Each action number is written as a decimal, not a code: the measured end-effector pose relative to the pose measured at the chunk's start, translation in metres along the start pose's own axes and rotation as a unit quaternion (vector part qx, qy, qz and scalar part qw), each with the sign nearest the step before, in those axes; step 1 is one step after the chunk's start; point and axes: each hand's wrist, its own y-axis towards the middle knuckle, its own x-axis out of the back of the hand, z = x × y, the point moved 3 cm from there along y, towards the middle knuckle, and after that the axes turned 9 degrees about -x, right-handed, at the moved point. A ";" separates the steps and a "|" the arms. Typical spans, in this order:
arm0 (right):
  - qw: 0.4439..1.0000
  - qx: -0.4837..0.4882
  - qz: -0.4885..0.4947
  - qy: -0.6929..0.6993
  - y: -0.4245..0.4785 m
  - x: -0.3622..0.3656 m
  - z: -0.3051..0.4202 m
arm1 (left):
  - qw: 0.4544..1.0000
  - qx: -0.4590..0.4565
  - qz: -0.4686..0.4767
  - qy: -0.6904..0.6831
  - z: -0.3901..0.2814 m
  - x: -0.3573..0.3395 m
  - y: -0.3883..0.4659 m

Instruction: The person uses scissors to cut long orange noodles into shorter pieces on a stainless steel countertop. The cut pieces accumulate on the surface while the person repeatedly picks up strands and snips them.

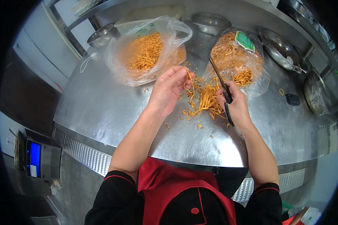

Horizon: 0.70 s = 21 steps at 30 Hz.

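Between the thumb and fingertips of my left hand (169,90) hang a few thin orange strands (189,80), which look like dried cordyceps mushrooms. My right hand (236,102) grips a pair of dark scissors (226,91), its blades pointing up and away from me. The blades look close together. A loose pile of the same orange strands (209,98) lies on the steel table (115,112) between and below my hands, with short bits scattered around it. Beyond my left hand stands an opened clear plastic bag (115,62) with more strands (146,50) inside.
A second clear bag of strands (228,47), bearing a green label (245,41), lies at the back right. Metal bowls (211,23) and a pan (281,53) line the rear and right. A yellow rubber band (281,92) and small black object (292,99) lie right.
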 end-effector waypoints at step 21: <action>0.979 0.080 -0.001 -0.186 -0.014 0.003 0.035 | 0.989 0.034 0.081 0.118 0.018 -0.008 -0.006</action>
